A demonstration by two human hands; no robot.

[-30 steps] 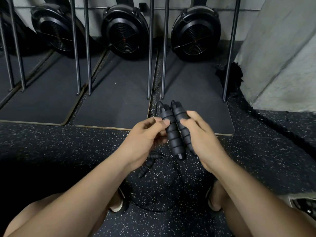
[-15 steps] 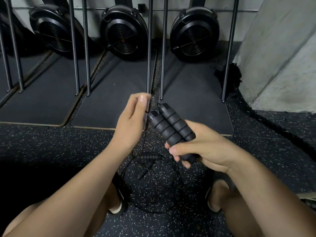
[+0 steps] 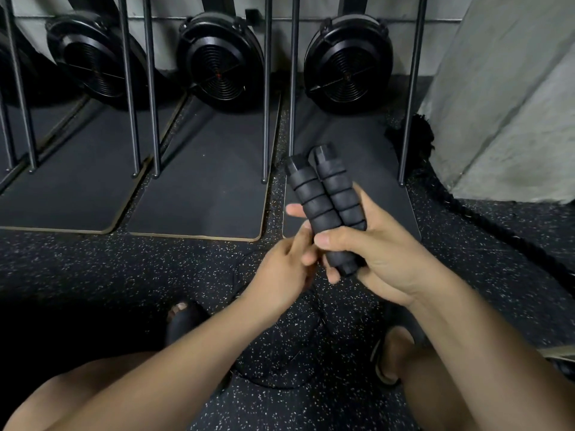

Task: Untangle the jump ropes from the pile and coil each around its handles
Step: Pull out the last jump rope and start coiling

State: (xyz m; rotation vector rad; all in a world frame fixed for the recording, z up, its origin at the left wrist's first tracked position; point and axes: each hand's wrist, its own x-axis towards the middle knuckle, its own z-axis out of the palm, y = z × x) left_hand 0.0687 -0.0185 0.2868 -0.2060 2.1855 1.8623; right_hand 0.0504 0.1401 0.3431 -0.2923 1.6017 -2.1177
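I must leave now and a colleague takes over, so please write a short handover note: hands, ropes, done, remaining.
Right hand grips the two handles side by side.
Left hand is beside them, one finger behind; whether it pinches anything is unclear.
Done: several cord turns around the handles.
Left: coil the loose cord on the floor; other handles are not in view.

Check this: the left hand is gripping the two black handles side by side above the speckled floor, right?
No, the right hand grips the two black handles side by side above the speckled floor; the left hand sits beside them. The head view shows it.
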